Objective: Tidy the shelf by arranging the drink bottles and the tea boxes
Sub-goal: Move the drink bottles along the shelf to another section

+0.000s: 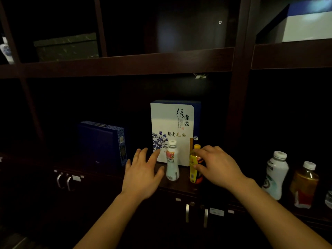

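We had both hands up at the middle compartment of the dark shelf (179, 186). Our right hand (218, 165) had its fingers (198, 151) wrapped around the yellow bottle (195, 166), which stood upright in front of the white tea box (170, 123). Our left hand (142, 174) hung just beside the white bottle (172, 161), fingers (153, 155) spread apart and holding nothing.

We judged the tidying to be underway, not finished. These 2 bottles stood close together before the white tea box, and a blue tea box (102, 141) stood upright to the left, well apart from it. In the next compartment to the right, 2 more bottles waited: a pale one (275, 174) and an amber one (304, 184). A third showed at the frame edge, too cut off to identify. Those, and perhaps the boxes' spacing, seemed left to sort.
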